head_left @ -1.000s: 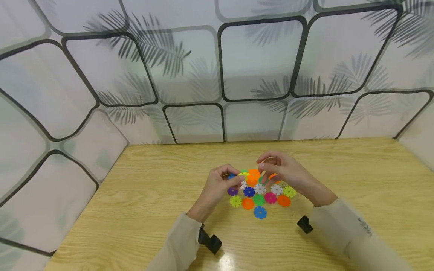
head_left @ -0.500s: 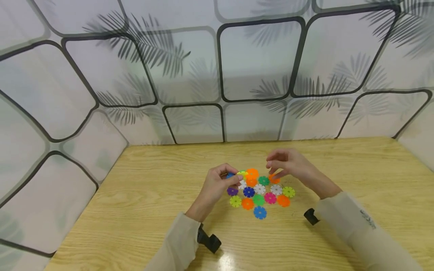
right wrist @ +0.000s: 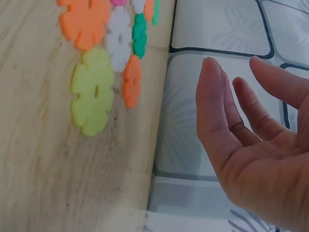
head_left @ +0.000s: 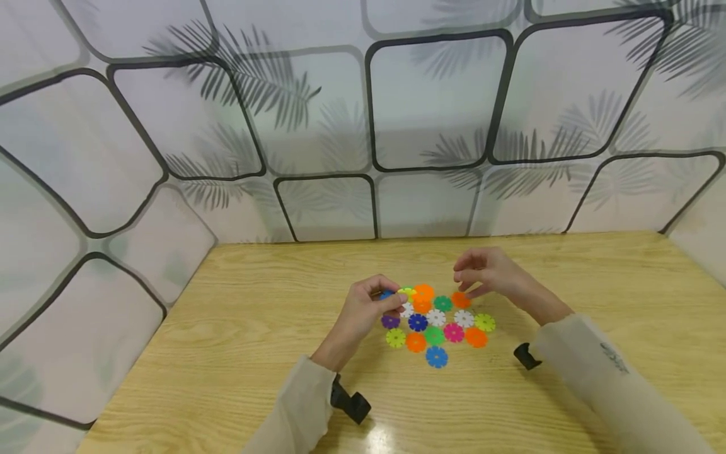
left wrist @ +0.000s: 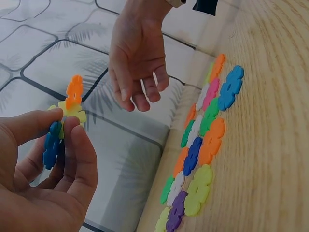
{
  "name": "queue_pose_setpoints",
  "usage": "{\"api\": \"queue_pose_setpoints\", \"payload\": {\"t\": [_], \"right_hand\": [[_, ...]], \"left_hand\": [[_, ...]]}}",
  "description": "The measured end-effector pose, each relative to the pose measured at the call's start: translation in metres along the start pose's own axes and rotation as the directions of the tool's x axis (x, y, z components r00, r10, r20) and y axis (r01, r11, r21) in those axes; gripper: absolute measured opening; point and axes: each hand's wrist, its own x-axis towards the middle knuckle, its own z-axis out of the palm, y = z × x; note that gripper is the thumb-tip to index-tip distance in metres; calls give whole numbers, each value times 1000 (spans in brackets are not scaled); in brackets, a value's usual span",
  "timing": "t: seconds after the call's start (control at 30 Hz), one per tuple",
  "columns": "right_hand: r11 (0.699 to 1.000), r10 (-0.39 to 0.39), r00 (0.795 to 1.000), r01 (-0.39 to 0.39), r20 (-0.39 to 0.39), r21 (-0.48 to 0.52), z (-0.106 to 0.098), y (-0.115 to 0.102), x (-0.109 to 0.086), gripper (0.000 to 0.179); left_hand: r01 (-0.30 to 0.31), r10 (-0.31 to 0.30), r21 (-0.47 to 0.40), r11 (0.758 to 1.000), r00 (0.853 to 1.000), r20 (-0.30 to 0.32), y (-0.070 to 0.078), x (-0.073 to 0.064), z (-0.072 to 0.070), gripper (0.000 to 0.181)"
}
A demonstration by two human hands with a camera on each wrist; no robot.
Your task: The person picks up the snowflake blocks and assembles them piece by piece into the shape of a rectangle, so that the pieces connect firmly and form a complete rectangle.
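My left hand (head_left: 360, 310) pinches a yellow notched plastic disc (left wrist: 76, 115) between thumb and fingers, held up above the table. An orange disc (left wrist: 75, 88) and a blue disc (left wrist: 51, 146) are slotted into it, one on each side. Nothing is in my right hand (head_left: 492, 272); its fingers are loosely bent, with the thumb apart from them in the right wrist view. It hovers near another orange disc (right wrist: 131, 81) at the far right of the spread discs. Close by lie a yellow-green disc (right wrist: 92, 92) and a dark green disc (head_left: 443, 303).
Several more flat discs lie in loose rows on the wooden table (head_left: 255, 353), among them a magenta disc (head_left: 454, 332), a purple disc (head_left: 390, 320) and, nearest me, a blue disc (head_left: 437, 357). A patterned curtain-like backdrop (head_left: 431, 107) stands behind the table.
My right hand has moved away to the right from the left hand and the joined discs, uncovering the dark green and orange discs. The left hand keeps its hold, nearly still.
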Motion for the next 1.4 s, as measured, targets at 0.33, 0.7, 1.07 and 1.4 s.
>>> {"api": "queue_pose_setpoints", "payload": {"t": [0.33,0.7,1.07,1.4], "right_hand": [[998,48,999,-47,25,-43,-4,12,5,28],[995,80,996,-77,50,-59,-12,24,5,29],[982,105,994,-100,24,-160,-9,24,8,26],[961,106,993,-89,50,-263,-5,23,16,25]], "left_hand": [[5,-5,2,1000,1000,10,1,0,-2,10],[14,-14,12,1000,1000,11,0,2,0,9],[-6,6,-1,1000,1000,-3,3,-1,-1,7],[-5,5,3,1000,1000,5,0,0,-1,8]]}}
